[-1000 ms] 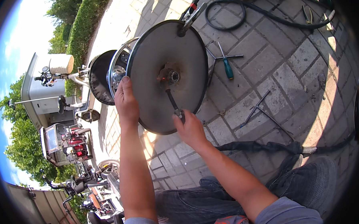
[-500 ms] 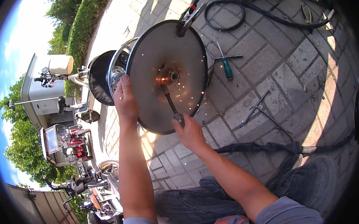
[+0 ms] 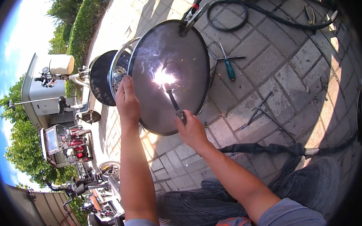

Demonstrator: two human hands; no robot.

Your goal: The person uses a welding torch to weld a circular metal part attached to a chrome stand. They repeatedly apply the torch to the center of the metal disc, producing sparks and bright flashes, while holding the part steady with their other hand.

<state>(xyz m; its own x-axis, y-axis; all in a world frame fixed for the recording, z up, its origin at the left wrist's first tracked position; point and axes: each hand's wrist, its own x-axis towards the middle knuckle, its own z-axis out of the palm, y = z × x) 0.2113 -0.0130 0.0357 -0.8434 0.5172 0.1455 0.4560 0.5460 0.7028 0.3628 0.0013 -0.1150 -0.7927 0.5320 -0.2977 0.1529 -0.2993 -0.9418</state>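
Right hand (image 3: 191,131): closed round the welding torch (image 3: 174,100); I'd keep its tip steady at the glare (image 3: 165,77). Left hand (image 3: 128,106): against the dark disc (image 3: 190,83), left rim, grip unclear to me; brace firmly. Disc: just beyond right hand, clamp (image 3: 194,18) on far edge.

Through the remote feed I see grey rectangular paving blocks (image 3: 279,83), laid in an interlocking pattern, to the right of the right hand (image 3: 191,129) and above it. A narrow band of warm sunlight (image 3: 329,95) crosses them well to that hand's right, with shaded ground on its near side. Above and left of the left hand (image 3: 128,100), I observe a long, clipped green hedge (image 3: 86,24). Farther left stand a pale grey, flat-sided building (image 3: 36,92) and leafy green trees (image 3: 20,138), bordered by bright blue sky (image 3: 3,75) with white cloud.
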